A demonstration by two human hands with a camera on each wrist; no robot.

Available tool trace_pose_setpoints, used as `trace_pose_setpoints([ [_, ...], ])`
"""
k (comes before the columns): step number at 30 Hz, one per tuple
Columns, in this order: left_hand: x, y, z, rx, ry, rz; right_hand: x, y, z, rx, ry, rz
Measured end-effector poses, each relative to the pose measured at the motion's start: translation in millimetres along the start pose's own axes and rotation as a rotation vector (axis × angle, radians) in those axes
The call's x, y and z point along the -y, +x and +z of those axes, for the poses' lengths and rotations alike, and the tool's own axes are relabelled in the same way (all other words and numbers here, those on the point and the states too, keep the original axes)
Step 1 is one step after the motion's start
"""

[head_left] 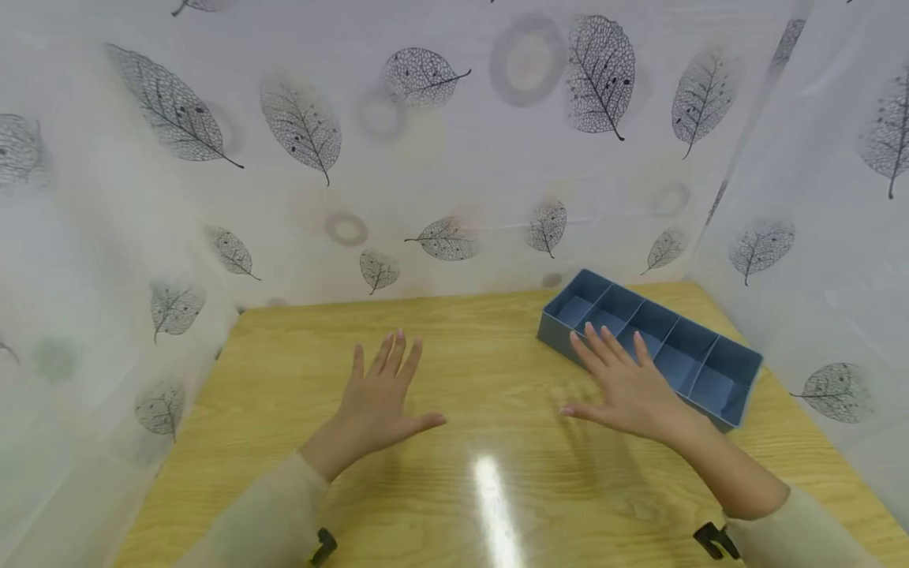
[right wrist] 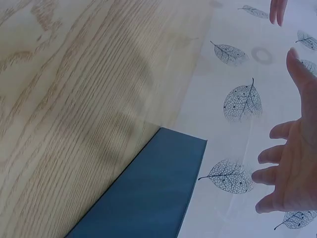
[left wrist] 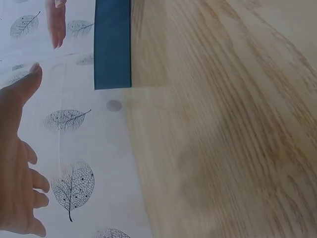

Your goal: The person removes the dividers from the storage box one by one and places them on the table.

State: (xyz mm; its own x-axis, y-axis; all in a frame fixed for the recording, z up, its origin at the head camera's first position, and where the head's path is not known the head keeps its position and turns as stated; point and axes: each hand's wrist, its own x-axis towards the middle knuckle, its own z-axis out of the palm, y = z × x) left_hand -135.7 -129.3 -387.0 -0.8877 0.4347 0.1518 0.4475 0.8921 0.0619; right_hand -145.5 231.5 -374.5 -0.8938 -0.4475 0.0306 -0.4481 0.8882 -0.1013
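Observation:
Both hands are held out over the table with fingers spread and nothing in them. In the head view my left hand [head_left: 376, 410] is left of the middle, palm down, thumb pointing right. My right hand [head_left: 628, 386] is nearest to a blue-grey divided box [head_left: 746, 386] and overlaps its near side in this view. The box lies at an angle, with several compartments in a row. Its outer wall appears in the left wrist view beyond the left hand [left wrist: 20, 158], and the same box [right wrist: 148, 183] shows below the right hand [right wrist: 297, 163] in the right wrist view.
The wood-grain table [head_left: 461, 363] reflects a bright streak of light near its front. A pale curtain [head_left: 454, 173] printed with dark leaves hangs behind it and along both sides. Black clips [head_left: 713, 540] show by the sleeves [head_left: 788, 532].

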Motion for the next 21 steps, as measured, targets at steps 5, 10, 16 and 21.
trace_pose_setpoints([
  [5, -2.4, 7.3, 2.0, 0.030, -0.001, -0.003, -7, -6, -2, 0.001, 0.016, 0.023],
  [10, -7.0, 14.4, 6.9, 0.095, -0.052, 0.002, -19, -11, -2, 0.006, 0.022, 0.037],
  [16, -9.9, 25.2, 15.9, 0.183, -0.072, 0.006, -33, -16, -2, 0.025, 0.014, 0.054],
  [21, -11.5, 42.0, 17.5, 0.158, -0.024, 0.020, -43, -20, -5, 0.031, 0.015, 0.087],
])
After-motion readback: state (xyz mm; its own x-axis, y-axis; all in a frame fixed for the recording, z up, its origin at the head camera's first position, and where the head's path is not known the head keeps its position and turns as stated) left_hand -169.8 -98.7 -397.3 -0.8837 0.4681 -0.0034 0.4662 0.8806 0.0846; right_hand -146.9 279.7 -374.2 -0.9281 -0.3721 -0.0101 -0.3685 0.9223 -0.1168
